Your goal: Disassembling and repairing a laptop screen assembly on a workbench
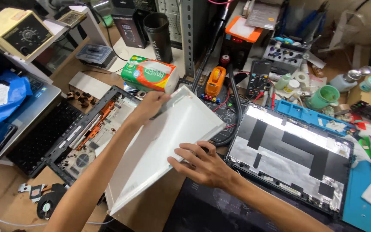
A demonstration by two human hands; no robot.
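A flat white rectangular panel (159, 146) is held tilted over the workbench, its far corner raised near a tissue pack. My left hand (151, 105) grips the panel's far left edge. My right hand (200, 165) rests with spread fingers on its near right edge, thumb beneath it. To the right lies an open laptop lid back (293, 154), black with silver foil strips. To the left lies a stripped laptop base (86, 135) with bare circuitry and a fan.
A green tissue pack (150, 74), black tumbler (158, 34), orange tool (215, 80), multimeter (258, 77) and green cup (325, 96) crowd the back. A silver laptop with a blue bag (1, 103) sits at left. Blue mats (366, 206) and tubes lie at right.
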